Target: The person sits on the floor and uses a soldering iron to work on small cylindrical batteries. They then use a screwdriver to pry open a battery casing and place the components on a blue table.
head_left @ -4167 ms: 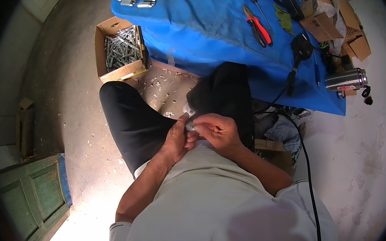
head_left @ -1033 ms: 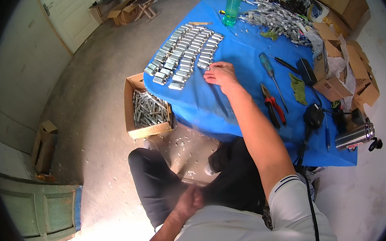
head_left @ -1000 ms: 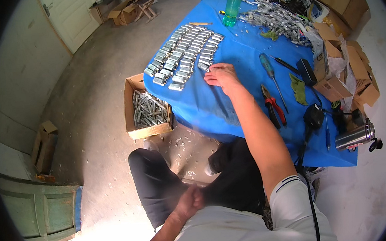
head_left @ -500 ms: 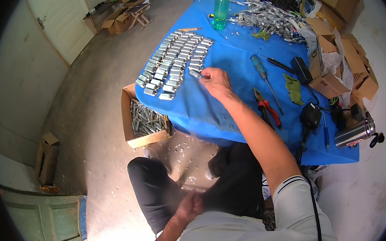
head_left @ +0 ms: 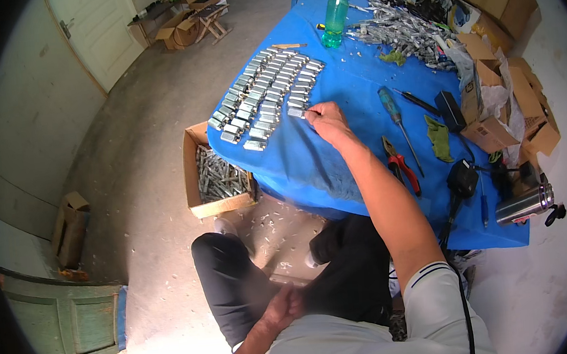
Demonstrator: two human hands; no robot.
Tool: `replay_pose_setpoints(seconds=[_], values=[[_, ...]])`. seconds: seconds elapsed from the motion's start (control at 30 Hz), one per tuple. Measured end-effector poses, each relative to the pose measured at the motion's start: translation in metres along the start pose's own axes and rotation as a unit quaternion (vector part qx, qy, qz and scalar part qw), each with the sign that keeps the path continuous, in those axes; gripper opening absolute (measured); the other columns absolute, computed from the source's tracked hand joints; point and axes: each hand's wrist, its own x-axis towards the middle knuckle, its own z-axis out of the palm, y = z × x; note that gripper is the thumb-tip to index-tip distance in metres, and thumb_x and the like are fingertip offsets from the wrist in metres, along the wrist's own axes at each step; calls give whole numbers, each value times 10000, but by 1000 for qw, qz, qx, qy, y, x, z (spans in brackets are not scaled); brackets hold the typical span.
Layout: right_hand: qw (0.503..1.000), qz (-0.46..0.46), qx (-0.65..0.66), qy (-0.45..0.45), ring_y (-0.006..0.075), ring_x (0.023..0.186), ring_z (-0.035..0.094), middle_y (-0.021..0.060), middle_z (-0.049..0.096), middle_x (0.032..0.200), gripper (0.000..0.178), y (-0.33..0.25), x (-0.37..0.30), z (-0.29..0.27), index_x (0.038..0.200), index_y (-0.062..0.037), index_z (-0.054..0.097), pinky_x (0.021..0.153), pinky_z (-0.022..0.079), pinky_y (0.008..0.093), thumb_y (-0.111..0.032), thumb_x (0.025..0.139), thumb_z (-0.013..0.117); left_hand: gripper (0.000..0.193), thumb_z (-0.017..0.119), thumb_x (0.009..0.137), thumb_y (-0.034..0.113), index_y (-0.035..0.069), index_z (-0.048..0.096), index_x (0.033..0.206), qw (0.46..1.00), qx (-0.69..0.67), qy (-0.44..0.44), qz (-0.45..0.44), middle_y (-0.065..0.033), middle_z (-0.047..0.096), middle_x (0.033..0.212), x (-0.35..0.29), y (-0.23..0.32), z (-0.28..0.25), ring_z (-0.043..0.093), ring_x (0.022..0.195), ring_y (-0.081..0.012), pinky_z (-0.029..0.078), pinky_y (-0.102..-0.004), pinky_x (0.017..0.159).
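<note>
Small silver metal blocks, probably little motors, lie in several rows on the blue-covered table. My right hand reaches over the table, its thumb and fingers pinched at the end of a silver metal block. This block is the nearest one in the rightmost row. The fingers partly cover its right end. In my lap rests my left hand, its fingers curled closed; whatever they hold, if anything, is hidden.
Right of my arm lie red-handled pliers, a screwdriver and a black adapter. A green bottle stands beside a heap of metal parts. Below the table's left edge is a carton of metal pieces.
The whole view has shifted slightly. My right hand stays at the near end of the rightmost row, and the block there now lies in line. My left hand remains in my lap.
</note>
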Motion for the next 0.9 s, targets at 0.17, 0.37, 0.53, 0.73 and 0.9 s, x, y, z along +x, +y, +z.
replay_pose_setpoints(seconds=[0.17, 0.37, 0.53, 0.73, 0.9], values=[[998, 36, -45, 8, 266, 718, 652, 149, 676, 763, 282, 3, 15, 1, 840, -35, 697, 663, 480, 396, -302, 866, 612, 436, 404, 994, 407, 141, 383, 650, 1000, -4, -6, -7, -2, 339, 567, 1, 2, 3, 298, 480, -127, 264, -273, 469], [996, -9, -80, 34, 211, 700, 626, 98, 676, 763, 228, -6, 5, 4, 871, -59, 708, 676, 488, 364, -269, 870, 619, 434, 401, 996, 398, 143, 379, 645, 1000, -18, -2, -15, 2, 330, 566, 2, 3, 0, 288, 483, -128, 261, -274, 470], [997, -16, 49, 53, 211, 689, 645, 103, 689, 788, 180, 19, 19, 2, 913, -62, 701, 636, 509, 351, -177, 867, 571, 435, 403, 996, 399, 146, 377, 643, 1000, -6, 0, -17, 4, 323, 565, 1, 4, 5, 289, 485, -127, 261, -274, 470], [950, 69, 301, 36, 78, 613, 548, 38, 606, 768, 142, 4, -12, -16, 982, 0, 641, 491, 441, 215, -80, 899, 557, 433, 409, 993, 404, 148, 372, 645, 1000, 1, 17, -16, 6, 321, 567, 0, 4, 5, 289, 485, -126, 259, -274, 470], [971, -18, 194, 137, 97, 630, 563, 46, 629, 804, 156, 7, -44, -50, 990, -1, 655, 539, 455, 233, -90, 898, 567, 418, 429, 981, 396, 152, 364, 648, 999, 24, 36, 0, 11, 306, 561, -3, 3, 6, 277, 467, -123, 251, -268, 462]])
